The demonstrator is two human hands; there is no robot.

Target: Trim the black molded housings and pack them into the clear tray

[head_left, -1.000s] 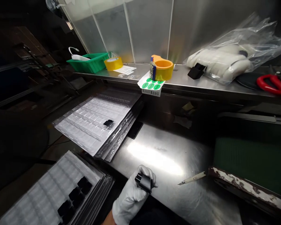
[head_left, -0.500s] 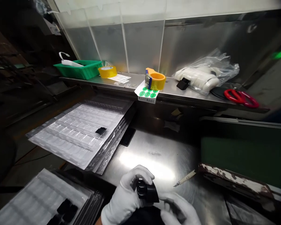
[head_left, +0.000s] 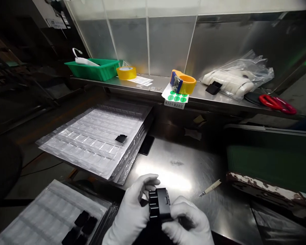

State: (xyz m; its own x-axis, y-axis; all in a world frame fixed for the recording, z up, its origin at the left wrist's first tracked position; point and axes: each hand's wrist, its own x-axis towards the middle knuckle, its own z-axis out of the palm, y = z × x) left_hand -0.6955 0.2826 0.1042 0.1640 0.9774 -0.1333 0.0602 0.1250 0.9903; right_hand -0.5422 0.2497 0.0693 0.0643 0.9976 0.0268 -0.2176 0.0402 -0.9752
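Note:
A black ribbed plastic part point(head_left: 160, 203) is held upright between my two white-gloved hands at the bottom centre. My left hand point(head_left: 136, 207) curls around its left side, with the thumb low and the index finger arched above. My right hand point(head_left: 186, 217) pinches the lower right edge of the same part. Up and to the left, one small black piece point(head_left: 121, 138) lies on a stack of clear blister trays point(head_left: 79, 149). Several more black pieces point(head_left: 89, 225) sit on a second tray stack point(head_left: 38, 217) at the lower left.
A utility knife point(head_left: 210, 188) lies on the metal table point(head_left: 175, 153), right of my hands. Behind, a shelf point(head_left: 153, 89) holds a green basket point(head_left: 94, 70), tape rolls point(head_left: 126, 72), stickers, bagged gloves and red scissors point(head_left: 276, 103). A green belt surface point(head_left: 270, 166) is on the right.
The black part has turned so its flat side and ribs now face the camera. My right hand has moved in from the right and grips it. The view has shifted slightly.

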